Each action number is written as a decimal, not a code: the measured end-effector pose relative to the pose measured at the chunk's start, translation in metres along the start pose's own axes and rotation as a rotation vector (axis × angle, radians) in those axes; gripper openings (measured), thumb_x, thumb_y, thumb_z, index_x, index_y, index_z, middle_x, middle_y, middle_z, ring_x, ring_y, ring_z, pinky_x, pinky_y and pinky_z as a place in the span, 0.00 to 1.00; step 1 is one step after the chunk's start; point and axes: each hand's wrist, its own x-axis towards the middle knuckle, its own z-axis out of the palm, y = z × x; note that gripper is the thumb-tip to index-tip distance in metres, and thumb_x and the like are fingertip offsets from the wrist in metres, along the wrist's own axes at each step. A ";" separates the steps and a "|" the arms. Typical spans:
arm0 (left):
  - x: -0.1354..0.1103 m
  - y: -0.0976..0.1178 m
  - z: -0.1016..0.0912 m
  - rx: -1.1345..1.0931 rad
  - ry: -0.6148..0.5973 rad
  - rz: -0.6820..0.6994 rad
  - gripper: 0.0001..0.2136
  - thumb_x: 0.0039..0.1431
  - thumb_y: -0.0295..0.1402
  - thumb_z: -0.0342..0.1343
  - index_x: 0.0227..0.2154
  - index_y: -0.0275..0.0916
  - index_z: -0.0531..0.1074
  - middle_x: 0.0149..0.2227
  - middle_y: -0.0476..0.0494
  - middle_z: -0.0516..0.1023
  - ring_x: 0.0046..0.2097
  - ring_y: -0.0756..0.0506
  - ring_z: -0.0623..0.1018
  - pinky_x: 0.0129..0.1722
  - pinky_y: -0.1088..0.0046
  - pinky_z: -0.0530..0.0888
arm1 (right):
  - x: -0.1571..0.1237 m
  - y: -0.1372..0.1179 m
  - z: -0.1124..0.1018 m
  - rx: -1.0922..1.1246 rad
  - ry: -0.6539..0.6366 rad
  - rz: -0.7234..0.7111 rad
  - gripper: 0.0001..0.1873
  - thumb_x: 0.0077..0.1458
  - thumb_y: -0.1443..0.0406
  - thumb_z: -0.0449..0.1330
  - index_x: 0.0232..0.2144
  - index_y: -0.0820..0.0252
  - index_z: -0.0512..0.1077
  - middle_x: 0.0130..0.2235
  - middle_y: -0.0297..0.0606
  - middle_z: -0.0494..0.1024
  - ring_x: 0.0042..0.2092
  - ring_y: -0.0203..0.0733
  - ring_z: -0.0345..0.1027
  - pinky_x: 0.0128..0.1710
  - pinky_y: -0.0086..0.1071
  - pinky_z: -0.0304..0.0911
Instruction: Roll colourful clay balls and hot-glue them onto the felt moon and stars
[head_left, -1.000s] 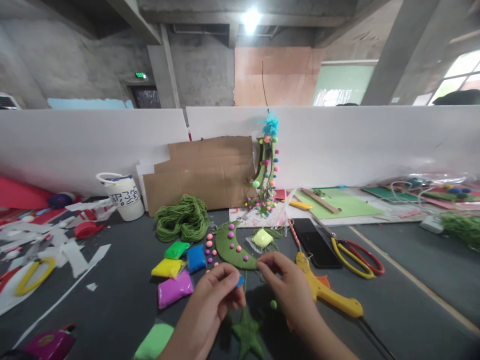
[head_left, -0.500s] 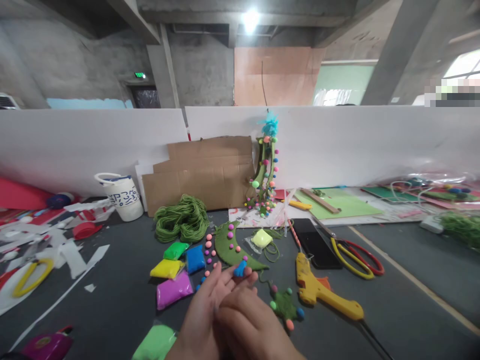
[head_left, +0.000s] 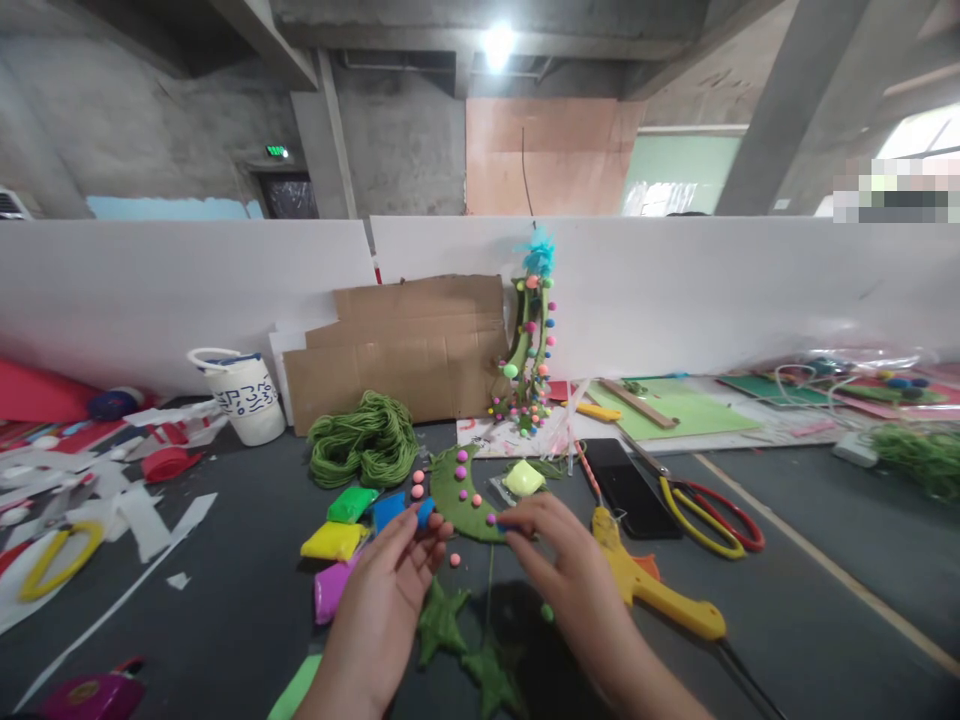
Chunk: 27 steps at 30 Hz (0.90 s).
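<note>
My left hand (head_left: 386, 590) is raised over the table with its fingertips pinched on a small blue clay ball (head_left: 425, 512). My right hand (head_left: 566, 565) reaches to the lower tip of a green felt crescent (head_left: 457, 490) dotted with pink balls, and its fingertips pinch a small blue bit (head_left: 508, 524) there. Two green felt stars (head_left: 442, 625) lie below and between my hands. Loose pink balls (head_left: 417, 484) lie by the crescent.
Clay packets in green (head_left: 351, 503), yellow (head_left: 334, 540) and purple (head_left: 328, 592) lie left. A yellow glue gun (head_left: 660, 592), black phone (head_left: 626, 485), scissors (head_left: 712, 510), green yarn (head_left: 365, 440), white bucket (head_left: 244, 395), cardboard (head_left: 409, 345) and a hanging decorated ornament (head_left: 529, 350) surround the work spot.
My hands were pressed together half a second ago and have separated. The left now holds a blue ball; the right has gone forward to the crescent's tip. The green stars show again.
</note>
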 end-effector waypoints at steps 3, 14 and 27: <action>0.004 0.007 -0.003 0.005 -0.002 0.016 0.07 0.57 0.19 0.50 0.30 0.29 0.73 0.29 0.38 0.79 0.30 0.47 0.80 0.28 0.75 0.77 | 0.015 0.017 -0.018 -0.053 0.009 0.141 0.10 0.56 0.66 0.54 0.37 0.60 0.73 0.33 0.39 0.76 0.34 0.43 0.71 0.33 0.32 0.66; 0.009 0.015 -0.006 -0.077 -0.043 0.019 0.08 0.58 0.19 0.49 0.36 0.29 0.73 0.33 0.35 0.79 0.33 0.47 0.80 0.30 0.74 0.78 | 0.016 0.004 0.005 -0.231 -0.312 0.120 0.12 0.44 0.78 0.56 0.26 0.59 0.74 0.29 0.35 0.75 0.32 0.39 0.68 0.33 0.27 0.59; 0.013 0.039 -0.012 -0.194 0.049 0.091 0.09 0.60 0.21 0.48 0.28 0.32 0.71 0.29 0.40 0.78 0.34 0.49 0.80 0.33 0.77 0.78 | 0.009 -0.016 0.078 -0.248 -0.512 -0.052 0.13 0.42 0.80 0.56 0.24 0.60 0.73 0.27 0.32 0.76 0.29 0.36 0.68 0.30 0.24 0.58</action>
